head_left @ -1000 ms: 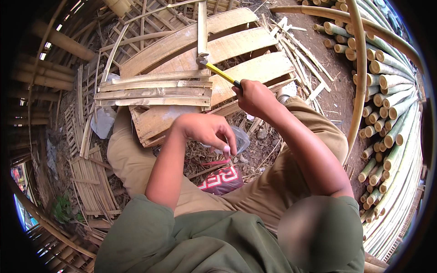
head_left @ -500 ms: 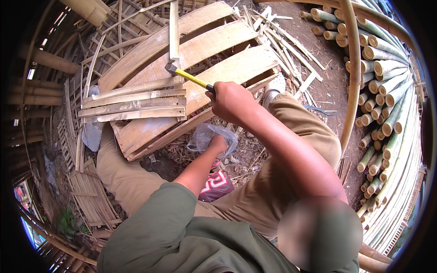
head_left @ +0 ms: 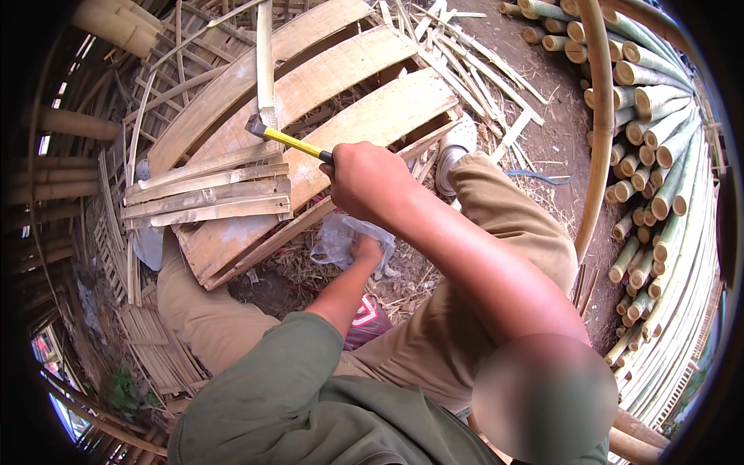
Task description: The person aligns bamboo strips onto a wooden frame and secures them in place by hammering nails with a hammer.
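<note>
- The person's right hand point(head_left: 364, 180) is clenched around the black grip of a hammer point(head_left: 291, 142) with a yellow handle.
- The hammer points to the left, its metal head over the slatted wooden frame point(head_left: 387, 108), close by the near end of a long strip point(head_left: 265, 62); whether they touch cannot be told.
- The left hand point(head_left: 367, 249) reaches into a clear plastic bag point(head_left: 329, 242) just below the frame's near edge; its fingers are hidden, so whether they grasp anything cannot be told.
- The frame has at least 3 broad boards with gaps between them, and the long strip runs across 2 of them.
- Several thin slats point(head_left: 209, 205) lie side by side on its left part.
- A dark red bag point(head_left: 369, 329) sits between the person's legs.
- To the right, cut bamboo poles point(head_left: 659, 159) are piled behind a curved pole point(head_left: 601, 124).
</note>
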Available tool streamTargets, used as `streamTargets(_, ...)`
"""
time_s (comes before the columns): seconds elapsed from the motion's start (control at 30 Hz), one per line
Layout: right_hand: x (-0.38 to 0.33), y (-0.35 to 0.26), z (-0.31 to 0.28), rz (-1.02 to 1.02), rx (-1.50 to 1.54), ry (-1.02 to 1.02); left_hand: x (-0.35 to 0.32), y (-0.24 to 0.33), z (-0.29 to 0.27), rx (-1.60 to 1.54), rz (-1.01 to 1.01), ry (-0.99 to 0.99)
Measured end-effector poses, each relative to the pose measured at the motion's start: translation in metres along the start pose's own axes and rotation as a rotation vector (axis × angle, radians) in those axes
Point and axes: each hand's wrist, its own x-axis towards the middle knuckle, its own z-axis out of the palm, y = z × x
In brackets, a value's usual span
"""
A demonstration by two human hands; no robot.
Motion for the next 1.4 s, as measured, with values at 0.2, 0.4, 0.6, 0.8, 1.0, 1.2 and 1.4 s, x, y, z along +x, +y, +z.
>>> streamTargets(0.2, 0.004, -0.014, -0.001, -0.034, -0.002, -0.012, -0.001, -0.015, -0.014, 0.001, 0.048, 0.022)
streamTargets(0.4, 0.004, -0.017, -0.009, 0.034, -0.009, -0.059, -0.025, 0.015, -0.067, 0.179, 0.204, -0.113)
streamTargets(0.6, 0.012, -0.012, -0.009, 0.06, -0.062, -0.104, -0.083, 0.048, -0.139, 0.571, 0.483, -0.255)
streamTargets(0.8, 0.019, -0.008, -0.007, 0.042, -0.048, -0.099, -0.167, 0.044, -0.326, -0.063, 0.848, -0.752)
streamTargets(1.0, 0.018, -0.013, -0.007, 0.046, -0.072, -0.106, -0.124, -0.014, -0.386, -0.907, 0.934, 0.532)
streamTargets(1.2, 0.013, -0.009, -0.003, 0.03, -0.044, -0.066, -0.076, -0.041, -0.357, -0.57, 0.742, 0.855)
streamTargets(1.4, 0.002, -0.027, -0.014, 0.033, 0.097, 0.021, -0.08, -0.038, -0.358, -0.495, 0.77, 0.868)
